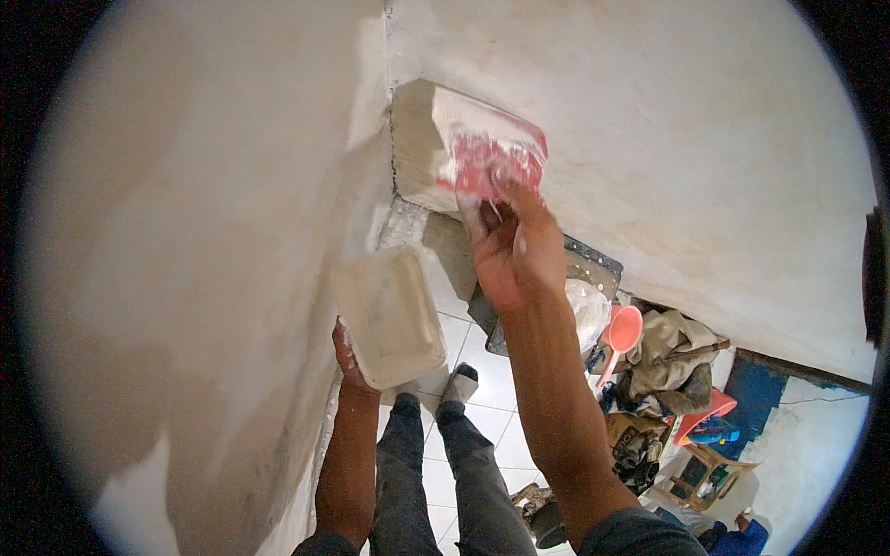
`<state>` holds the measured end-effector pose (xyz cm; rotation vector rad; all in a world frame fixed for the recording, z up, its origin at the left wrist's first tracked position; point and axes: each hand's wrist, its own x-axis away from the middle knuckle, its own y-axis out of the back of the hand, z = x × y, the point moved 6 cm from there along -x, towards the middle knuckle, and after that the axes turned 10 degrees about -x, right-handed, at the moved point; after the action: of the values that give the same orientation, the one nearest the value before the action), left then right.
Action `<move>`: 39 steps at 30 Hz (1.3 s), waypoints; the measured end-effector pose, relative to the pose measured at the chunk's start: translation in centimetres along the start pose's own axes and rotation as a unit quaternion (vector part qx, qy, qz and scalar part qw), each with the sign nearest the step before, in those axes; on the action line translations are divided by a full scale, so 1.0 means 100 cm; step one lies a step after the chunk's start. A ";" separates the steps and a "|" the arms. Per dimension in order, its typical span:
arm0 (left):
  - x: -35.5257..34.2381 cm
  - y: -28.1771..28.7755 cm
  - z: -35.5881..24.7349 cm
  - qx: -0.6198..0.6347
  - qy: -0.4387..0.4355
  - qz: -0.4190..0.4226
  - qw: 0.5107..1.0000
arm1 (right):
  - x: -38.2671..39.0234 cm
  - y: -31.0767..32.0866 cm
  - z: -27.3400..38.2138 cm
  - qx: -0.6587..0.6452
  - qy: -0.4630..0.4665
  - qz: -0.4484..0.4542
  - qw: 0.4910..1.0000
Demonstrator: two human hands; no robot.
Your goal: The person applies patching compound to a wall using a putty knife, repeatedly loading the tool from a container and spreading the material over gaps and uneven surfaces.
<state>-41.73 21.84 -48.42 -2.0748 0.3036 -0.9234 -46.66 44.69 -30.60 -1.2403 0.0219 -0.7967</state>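
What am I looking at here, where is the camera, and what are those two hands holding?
This is one picture from a wide fisheye camera worn on a person's head, looking down, so straight edges bend. No machine here: just two bare hands. The right hand presses a red plaster-smeared trowel against the wall near an inside corner. The left hand holds a flat rectangular board coated in pale plaster. Below are the person's legs on a white tiled floor, with a pink scoop, cloth and clutter at the right.

White tiled floor (491,422) is carrying a clutter on the right — a pink scoop (619,334), crumpled cloths (672,357), a small wooden stool (702,468) — all lying close together.
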 end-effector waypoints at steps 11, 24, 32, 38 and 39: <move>0.006 -0.013 0.005 -0.010 0.000 -0.023 1.000 | -0.077 0.089 -0.051 0.099 -0.113 -0.075 0.986; 0.017 -0.010 0.002 0.030 0.005 0.004 1.000 | 0.006 0.035 -0.002 0.078 -0.047 -0.050 0.995; 0.016 -0.015 0.017 -0.004 0.014 -0.001 1.000 | -0.078 0.104 -0.010 0.082 -0.114 -0.064 0.988; 0.019 -0.022 0.017 0.002 0.006 0.008 1.000 | 0.010 -0.014 0.070 0.119 -0.038 0.081 0.989; 0.019 -0.025 0.017 -0.001 0.005 0.023 1.000 | 0.019 -0.009 0.070 0.119 -0.035 0.082 0.989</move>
<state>-39.47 23.47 -46.25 -2.0571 0.3564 -0.9062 -42.75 49.35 -26.58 -1.0257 -0.0272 -0.5932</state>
